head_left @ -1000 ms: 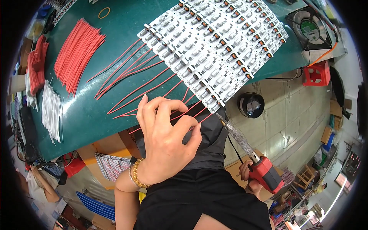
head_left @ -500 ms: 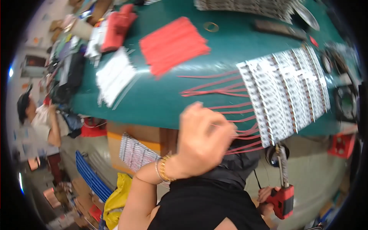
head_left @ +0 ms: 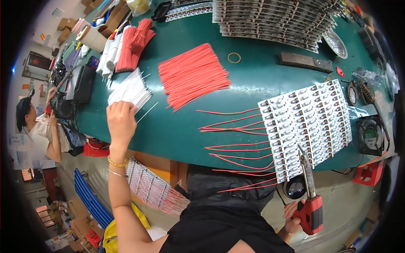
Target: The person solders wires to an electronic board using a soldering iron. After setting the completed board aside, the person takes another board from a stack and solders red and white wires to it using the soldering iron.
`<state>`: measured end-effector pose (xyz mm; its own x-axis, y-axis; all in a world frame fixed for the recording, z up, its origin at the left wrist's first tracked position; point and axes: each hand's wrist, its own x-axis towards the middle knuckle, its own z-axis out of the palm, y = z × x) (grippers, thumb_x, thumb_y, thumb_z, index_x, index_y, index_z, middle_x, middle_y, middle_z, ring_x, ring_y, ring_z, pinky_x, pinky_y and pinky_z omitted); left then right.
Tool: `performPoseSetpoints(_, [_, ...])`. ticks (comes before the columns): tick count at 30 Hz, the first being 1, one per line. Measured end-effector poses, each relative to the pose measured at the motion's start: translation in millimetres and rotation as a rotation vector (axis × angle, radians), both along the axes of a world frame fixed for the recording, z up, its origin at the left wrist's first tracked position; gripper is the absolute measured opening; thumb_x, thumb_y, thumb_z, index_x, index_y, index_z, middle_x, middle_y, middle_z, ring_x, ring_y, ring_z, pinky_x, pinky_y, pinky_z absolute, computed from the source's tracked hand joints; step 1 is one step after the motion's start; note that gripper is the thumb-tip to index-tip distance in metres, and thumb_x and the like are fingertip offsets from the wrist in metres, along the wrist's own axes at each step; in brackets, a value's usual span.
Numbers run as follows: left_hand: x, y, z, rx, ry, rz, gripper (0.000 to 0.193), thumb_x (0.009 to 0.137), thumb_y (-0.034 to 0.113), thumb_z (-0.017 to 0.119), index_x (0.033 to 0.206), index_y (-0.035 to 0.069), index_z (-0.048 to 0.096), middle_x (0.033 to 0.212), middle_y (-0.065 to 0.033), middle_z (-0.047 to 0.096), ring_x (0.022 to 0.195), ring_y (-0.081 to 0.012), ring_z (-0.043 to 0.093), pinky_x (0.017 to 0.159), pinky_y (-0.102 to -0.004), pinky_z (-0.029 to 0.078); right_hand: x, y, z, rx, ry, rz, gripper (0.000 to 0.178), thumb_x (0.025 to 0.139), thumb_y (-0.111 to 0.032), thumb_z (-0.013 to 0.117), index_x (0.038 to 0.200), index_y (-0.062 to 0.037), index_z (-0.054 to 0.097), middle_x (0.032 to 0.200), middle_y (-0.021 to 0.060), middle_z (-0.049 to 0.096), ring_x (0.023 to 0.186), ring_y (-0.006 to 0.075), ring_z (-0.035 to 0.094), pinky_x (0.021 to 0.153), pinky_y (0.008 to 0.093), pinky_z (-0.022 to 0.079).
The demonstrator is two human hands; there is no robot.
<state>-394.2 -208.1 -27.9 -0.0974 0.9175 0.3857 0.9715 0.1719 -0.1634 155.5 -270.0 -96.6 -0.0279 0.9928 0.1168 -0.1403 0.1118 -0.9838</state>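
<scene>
My left hand [head_left: 121,122] is at the near end of a pile of white wires [head_left: 133,90], its bent fingers closed on white wire; the fingertips are partly hidden. My right hand [head_left: 293,217] grips a red and black soldering gun [head_left: 312,215], whose long metal tip reaches up over a white circuit board panel [head_left: 303,126]. Rows of small components cover this panel. Several red wires [head_left: 236,147] stick out from its left edge over the green table. A single white wire [head_left: 147,113] lies apart, just right of the pile.
A pile of red wires [head_left: 194,76] lies on the green table [head_left: 249,88], near a yellow ring [head_left: 234,57]. Stacked panels [head_left: 274,21] and a dark bar [head_left: 306,62] stand beyond. A fan [head_left: 371,135] is at right. Another person [head_left: 42,130] works at far left.
My left hand has moved left and away from me, from beside the red wires to the white wires. The view has shifted; my right hand still holds the soldering gun.
</scene>
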Motion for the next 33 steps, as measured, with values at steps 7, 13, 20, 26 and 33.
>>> performPoseSetpoints(7, [-24.8,-8.3,-17.3,-0.023,-0.187,0.069,0.004,0.089,0.002,0.055,0.092,-0.001,0.057,0.087,-0.0195,0.057,0.086,-0.0379,0.055,0.079,-0.0456,0.043,-11.5,45.4,31.8,0.191,-0.152,-0.061,0.066,0.091,-0.037,0.064,0.137,0.0059,0.042,0.056,0.0015,0.046,0.050,0.0153,0.046,0.054,0.0308,0.041])
performPoseSetpoints(13, [-48.0,-16.9,-8.9,0.094,-0.520,0.221,0.011,0.099,0.004,0.048,0.104,-0.005,0.053,0.087,-0.0171,0.054,0.077,-0.0299,0.055,0.073,-0.0342,0.046,-4.1,128.5,86.6,0.493,-0.390,-0.406,0.064,0.094,-0.036,0.065,0.131,0.0120,0.043,0.056,0.0008,0.046,0.046,0.0101,0.042,0.052,0.0268,0.039])
performPoseSetpoints(20, [-30.1,-7.8,-5.9,0.308,-0.542,0.133,0.014,0.101,0.006,0.046,0.103,-0.005,0.054,0.084,-0.0142,0.054,0.074,-0.0227,0.051,0.072,-0.0318,0.045,11.6,238.0,157.7,0.482,-0.444,-0.564,0.038,0.097,-0.030,0.063,0.110,0.0055,0.062,0.056,-0.0003,0.049,0.043,0.0079,0.042,0.043,0.0247,0.034])
performPoseSetpoints(26, [-1.5,7.3,-0.9,0.251,-0.544,-0.013,0.012,0.100,0.004,0.049,0.100,-0.005,0.057,0.083,-0.0152,0.056,0.072,-0.0235,0.053,0.067,-0.0319,0.044,0.6,366.1,101.4,0.194,-0.765,-0.392,0.034,0.086,-0.033,0.075,0.082,-0.0022,0.062,0.059,0.0010,0.055,0.043,0.0088,0.047,0.040,0.0275,0.034])
performPoseSetpoints(33, [77.2,43.1,30.3,-0.064,-0.920,-0.134,0.007,0.098,0.008,0.053,0.096,0.002,0.057,0.063,-0.0084,0.055,0.053,-0.0180,0.055,0.051,-0.0322,0.043,-1.9,285.0,122.2,0.092,-0.373,-0.374,0.034,0.100,-0.033,0.058,0.107,0.0008,0.062,0.050,-0.0032,0.038,0.035,0.0093,0.035,0.035,0.0263,0.027])
